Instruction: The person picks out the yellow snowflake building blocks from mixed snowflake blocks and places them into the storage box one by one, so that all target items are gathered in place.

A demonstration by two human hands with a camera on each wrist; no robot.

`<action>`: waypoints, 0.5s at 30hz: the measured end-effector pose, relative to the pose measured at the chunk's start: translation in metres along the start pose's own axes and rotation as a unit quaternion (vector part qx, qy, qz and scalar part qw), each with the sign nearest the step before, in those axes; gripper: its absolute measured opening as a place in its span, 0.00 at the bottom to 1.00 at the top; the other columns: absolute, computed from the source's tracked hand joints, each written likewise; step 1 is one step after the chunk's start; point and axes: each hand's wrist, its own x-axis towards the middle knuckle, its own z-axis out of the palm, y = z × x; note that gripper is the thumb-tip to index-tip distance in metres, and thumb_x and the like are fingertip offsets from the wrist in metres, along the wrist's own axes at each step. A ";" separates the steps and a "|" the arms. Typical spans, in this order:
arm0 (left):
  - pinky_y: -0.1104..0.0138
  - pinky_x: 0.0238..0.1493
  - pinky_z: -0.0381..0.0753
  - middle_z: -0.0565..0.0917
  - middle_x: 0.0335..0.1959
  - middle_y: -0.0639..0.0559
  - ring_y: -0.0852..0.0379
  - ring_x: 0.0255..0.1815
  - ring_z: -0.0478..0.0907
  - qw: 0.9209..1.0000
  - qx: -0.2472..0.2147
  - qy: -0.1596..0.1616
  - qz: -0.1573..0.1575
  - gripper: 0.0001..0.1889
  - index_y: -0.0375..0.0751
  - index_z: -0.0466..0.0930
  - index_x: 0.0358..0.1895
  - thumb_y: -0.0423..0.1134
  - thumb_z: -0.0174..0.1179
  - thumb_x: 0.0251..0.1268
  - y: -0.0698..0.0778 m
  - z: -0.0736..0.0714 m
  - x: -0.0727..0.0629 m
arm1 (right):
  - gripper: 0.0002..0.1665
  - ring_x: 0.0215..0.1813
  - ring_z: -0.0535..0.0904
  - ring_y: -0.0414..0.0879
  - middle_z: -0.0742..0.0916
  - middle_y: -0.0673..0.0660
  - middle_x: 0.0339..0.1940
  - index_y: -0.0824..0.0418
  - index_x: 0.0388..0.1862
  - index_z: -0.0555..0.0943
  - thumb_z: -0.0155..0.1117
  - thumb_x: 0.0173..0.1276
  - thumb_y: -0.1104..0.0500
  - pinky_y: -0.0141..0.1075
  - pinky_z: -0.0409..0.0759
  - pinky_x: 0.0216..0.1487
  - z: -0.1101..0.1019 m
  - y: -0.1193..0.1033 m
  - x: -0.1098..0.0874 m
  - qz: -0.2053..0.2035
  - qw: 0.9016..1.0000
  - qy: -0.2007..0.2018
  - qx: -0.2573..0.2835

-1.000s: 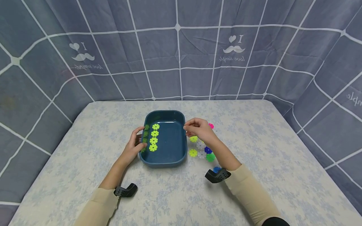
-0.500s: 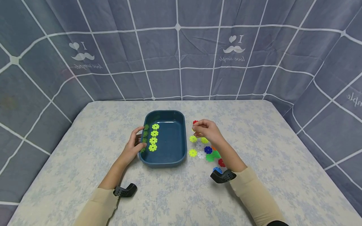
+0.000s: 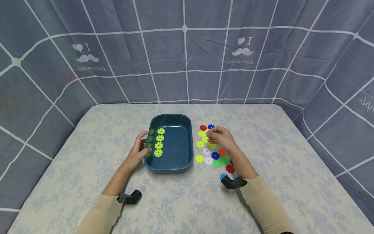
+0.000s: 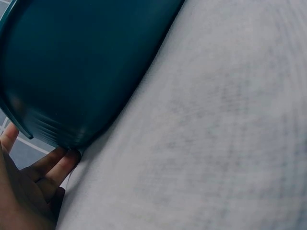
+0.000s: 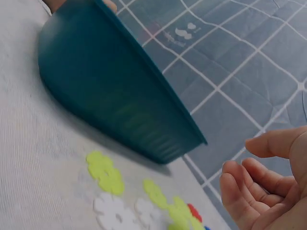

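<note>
In the head view my left hand (image 3: 136,151) holds the left side of a dark teal plastic bin (image 3: 177,146), thumb over its rim and fingers against the outer wall. A row of several yellow-green snowflake discs (image 3: 159,138) lies along the bin's left side. My right hand (image 3: 221,136) hovers over loose snowflake discs to the bin's right, partly covering yellow ones (image 3: 200,144). The right wrist view shows that hand (image 5: 268,187) with a gap between thumb and fingers, nothing between them.
Other loose discs lie right of the bin: white (image 3: 208,160), dark blue (image 3: 215,155), orange (image 3: 222,152), green (image 3: 217,163), red (image 3: 230,168) and light blue (image 3: 223,176). A patterned cloth (image 3: 169,201) covers the table, with a grey-blue checked curtain (image 3: 163,58) around it.
From beside the bin's right rim, my right hand has moved right over the loose discs, uncovering red, blue and yellow ones. My left hand and the bin have stayed put.
</note>
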 end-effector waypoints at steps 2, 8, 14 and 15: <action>0.47 0.56 0.68 0.63 0.68 0.30 0.35 0.64 0.66 1.000 -0.001 0.000 -0.001 0.38 0.49 0.47 0.77 0.32 0.51 0.65 0.000 0.000 0.000 | 0.14 0.43 0.81 0.59 0.81 0.70 0.46 0.71 0.48 0.76 0.60 0.71 0.60 0.38 0.81 0.46 -0.002 0.003 0.001 0.009 1.000 0.010 -0.003; 0.47 0.57 0.67 0.64 0.68 0.31 0.36 0.64 0.67 1.000 -0.003 0.002 0.003 0.37 0.50 0.49 0.76 0.33 0.52 0.65 0.001 0.000 0.000 | 0.14 0.40 0.81 0.52 0.82 0.66 0.45 0.70 0.48 0.76 0.59 0.72 0.60 0.37 0.81 0.46 -0.007 0.009 0.005 0.030 0.999 0.030 -0.022; 0.46 0.57 0.66 0.64 0.67 0.31 0.36 0.65 0.66 1.000 -0.006 0.002 0.008 0.36 0.50 0.50 0.76 0.33 0.52 0.66 0.000 0.000 0.000 | 0.14 0.38 0.81 0.48 0.83 0.62 0.43 0.70 0.48 0.77 0.60 0.72 0.59 0.35 0.81 0.45 -0.012 0.017 0.009 0.044 0.997 0.048 -0.046; 0.46 0.57 0.66 0.64 0.67 0.31 0.36 0.65 0.66 1.000 -0.005 0.002 0.007 0.36 0.50 0.50 0.76 0.33 0.51 0.66 -0.001 -0.001 0.000 | 0.14 0.38 0.81 0.48 0.83 0.61 0.43 0.69 0.48 0.77 0.60 0.72 0.59 0.35 0.81 0.45 -0.013 0.018 0.010 0.047 0.996 0.051 -0.051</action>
